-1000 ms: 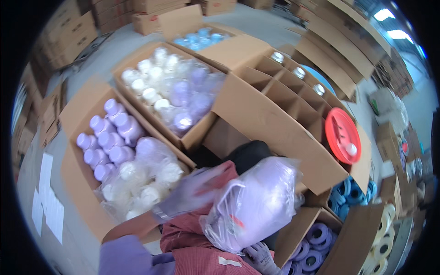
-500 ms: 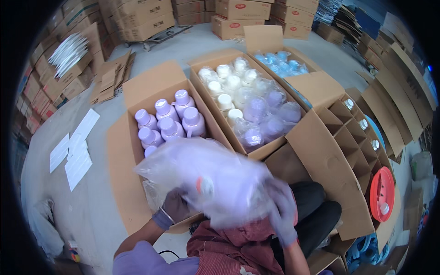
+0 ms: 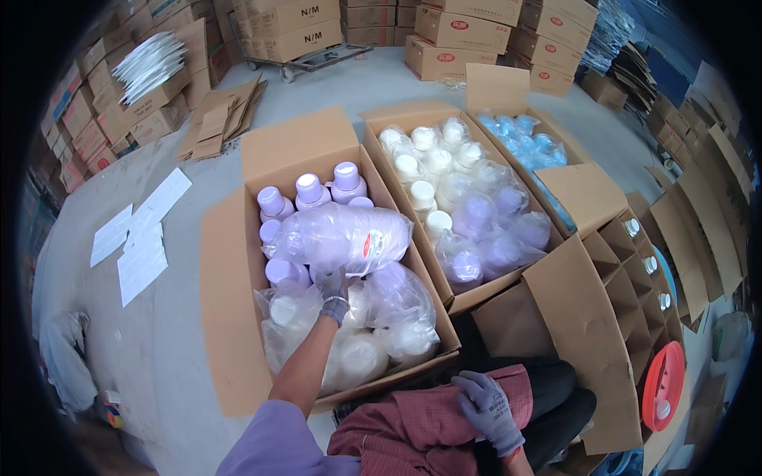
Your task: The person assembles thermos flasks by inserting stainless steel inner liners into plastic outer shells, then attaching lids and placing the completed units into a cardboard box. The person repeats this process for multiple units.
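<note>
A purple thermos flask (image 3: 369, 236) in a clear plastic bag lies on its side across the other flasks in the nearest carton (image 3: 226, 317). My gloved left hand (image 3: 332, 287) is closed at its near side, with the fingertips partly hidden by the plastic. Behind it stand several unbagged purple flasks (image 3: 309, 190) with lighter caps. Bagged white flasks (image 3: 361, 358) fill the front of the same carton. My gloved right hand (image 3: 488, 411) rests on the maroon cloth (image 3: 405, 408) over my lap, fingers loosely apart and holding nothing.
To the right, one carton (image 3: 373, 131) holds bagged white and purple flasks, another light-blue ones (image 3: 524, 139). A divided carton (image 3: 627, 301) and a red plastic basin (image 3: 665, 385) stand at far right. Stacked boxes (image 3: 460, 36) line the back. White sheets (image 3: 143, 246) lie on the left floor.
The bagged purple flask has gone from above my lap, between both hands, forward onto the carton's contents. My right hand has let go and dropped to my lap; my left arm reaches forward.
</note>
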`<state>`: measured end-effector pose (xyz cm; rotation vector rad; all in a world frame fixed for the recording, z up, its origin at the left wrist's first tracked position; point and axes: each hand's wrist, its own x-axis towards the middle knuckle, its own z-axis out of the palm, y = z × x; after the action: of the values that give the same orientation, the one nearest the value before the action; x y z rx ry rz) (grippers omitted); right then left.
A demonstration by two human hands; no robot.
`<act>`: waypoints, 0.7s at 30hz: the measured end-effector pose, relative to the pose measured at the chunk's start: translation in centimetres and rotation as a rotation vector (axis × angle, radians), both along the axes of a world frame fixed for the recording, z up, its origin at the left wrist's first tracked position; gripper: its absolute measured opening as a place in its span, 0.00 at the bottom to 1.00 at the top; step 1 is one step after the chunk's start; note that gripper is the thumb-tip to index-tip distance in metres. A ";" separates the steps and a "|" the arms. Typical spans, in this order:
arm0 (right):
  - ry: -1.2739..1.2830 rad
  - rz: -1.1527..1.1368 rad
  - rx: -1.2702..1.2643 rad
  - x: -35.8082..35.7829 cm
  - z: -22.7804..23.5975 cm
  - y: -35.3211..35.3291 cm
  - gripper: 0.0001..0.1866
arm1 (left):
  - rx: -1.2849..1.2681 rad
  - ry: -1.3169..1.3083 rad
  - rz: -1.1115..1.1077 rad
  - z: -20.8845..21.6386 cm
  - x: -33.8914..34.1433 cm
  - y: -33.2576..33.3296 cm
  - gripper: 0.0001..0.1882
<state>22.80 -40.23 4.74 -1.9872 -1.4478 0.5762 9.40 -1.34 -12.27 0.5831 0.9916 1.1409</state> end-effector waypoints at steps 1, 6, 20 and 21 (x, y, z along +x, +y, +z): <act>-0.041 0.000 -0.016 0.2 -0.2 0.4 0.17 | 0.047 0.058 0.009 -0.1 -0.1 0.1 0.23; -0.221 0.004 -0.113 0.1 -2.5 1.2 0.16 | 0.389 0.629 -0.053 -1.0 1.2 -0.9 0.26; -0.334 -0.025 -0.180 -0.5 -3.0 0.5 0.15 | 0.832 1.391 -0.516 3.8 1.9 5.7 0.13; -0.339 -0.020 -0.187 -0.6 -3.0 0.7 0.15 | 0.843 1.572 -0.469 3.6 0.6 7.2 0.20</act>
<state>22.22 -39.52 1.77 -2.3314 -1.6187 0.3901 9.98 5.90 -8.69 2.4639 1.4501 0.4454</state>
